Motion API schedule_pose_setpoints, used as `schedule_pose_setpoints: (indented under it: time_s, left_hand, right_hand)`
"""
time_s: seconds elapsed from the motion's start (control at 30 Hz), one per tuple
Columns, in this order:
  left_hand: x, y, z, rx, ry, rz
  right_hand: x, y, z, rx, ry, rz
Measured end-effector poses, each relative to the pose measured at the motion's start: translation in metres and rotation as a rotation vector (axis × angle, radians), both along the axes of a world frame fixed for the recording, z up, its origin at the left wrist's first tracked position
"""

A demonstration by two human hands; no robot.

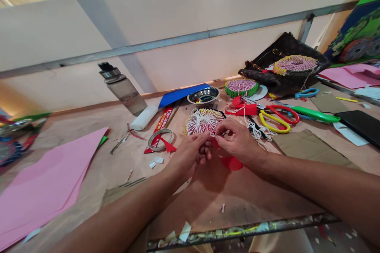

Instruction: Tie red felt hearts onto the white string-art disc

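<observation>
My left hand (192, 152) and my right hand (236, 136) meet over the middle of the table, fingers closed in pinches. A small red piece (215, 142) shows between them, partly covered by the fingers; both hands appear to pinch it. Just beyond the fingertips lies a round piece wound with white and red string (204, 120), with a yellow edge. Below my right hand a red disc (232, 163) rests on the brown surface. White string (261, 131) lies loosely beside my right hand.
Tape roll (160, 140), bottle (123, 89) and steel bowl (203, 95) stand beyond my left hand. Yellow-handled scissors (274, 121), a phone (360, 126) and a black bag (285, 63) are at the right. Pink sheets (50, 185) lie left. The table's front edge (243, 230) is near.
</observation>
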State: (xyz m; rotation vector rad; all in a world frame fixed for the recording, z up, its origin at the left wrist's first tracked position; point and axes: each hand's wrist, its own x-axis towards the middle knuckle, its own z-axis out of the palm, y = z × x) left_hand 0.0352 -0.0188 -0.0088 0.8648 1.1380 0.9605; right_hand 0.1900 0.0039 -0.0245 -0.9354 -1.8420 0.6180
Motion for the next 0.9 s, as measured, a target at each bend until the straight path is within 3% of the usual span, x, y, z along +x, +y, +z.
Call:
schedule_pose_setpoints:
  time_s: [0.23, 0.37, 0.47, 0.7, 0.9]
  left_hand:
    - [-0.004, 0.003, -0.003, -0.02, -0.008, -0.041]
    - [-0.005, 0.006, -0.003, 0.025, 0.047, -0.009]
    - [-0.005, 0.006, -0.002, 0.108, 0.168, -0.002]
    - [-0.007, 0.007, 0.006, 0.403, 0.628, -0.046]
    - [-0.012, 0.009, 0.003, 0.598, 0.74, -0.024]
  right_hand:
    - [-0.001, -0.004, 0.0, -0.014, 0.01, 0.054]
    - [-0.001, -0.004, -0.001, -0.099, 0.023, 0.042]
    - [-0.003, -0.003, -0.002, -0.149, 0.027, 0.028]
    - [-0.007, 0.0, -0.002, -0.051, 0.039, 0.033]
    - [-0.01, 0.004, -0.005, -0.152, -0.009, -0.003]
